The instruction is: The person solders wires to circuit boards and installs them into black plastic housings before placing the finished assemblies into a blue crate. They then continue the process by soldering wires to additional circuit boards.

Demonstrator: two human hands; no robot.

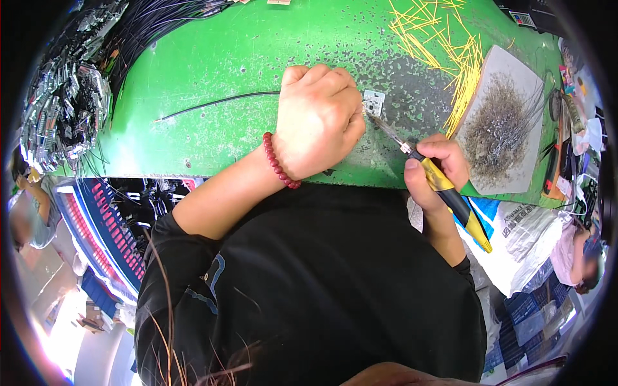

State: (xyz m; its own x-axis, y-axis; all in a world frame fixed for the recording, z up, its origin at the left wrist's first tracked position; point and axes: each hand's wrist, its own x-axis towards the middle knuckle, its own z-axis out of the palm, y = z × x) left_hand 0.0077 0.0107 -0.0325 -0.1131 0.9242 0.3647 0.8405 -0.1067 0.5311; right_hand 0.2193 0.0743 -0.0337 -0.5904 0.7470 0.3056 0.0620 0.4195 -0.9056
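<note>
My right hand [440, 168] is wrapped round the yellow and black handle of a soldering iron [456, 204]. The iron's tip points up and left, at the lower edge of a small white circuit board [373, 101]. Just left of that board my left hand [320, 119] is closed, knuckles up, a red bead bracelet on its wrist. A thin black cable [222, 101] runs from under this hand to the left across the green tabletop [212, 138]. The fingertips and the cable's other end are hidden behind the hand.
Several yellow strands [465, 83] lie at the back right, beside a pale board [524, 93] heaped with grey-brown scraps. Many small metal-cased parts [64, 109] and black cables [154, 26] pile up at the left. Other people sit at both far sides.
</note>
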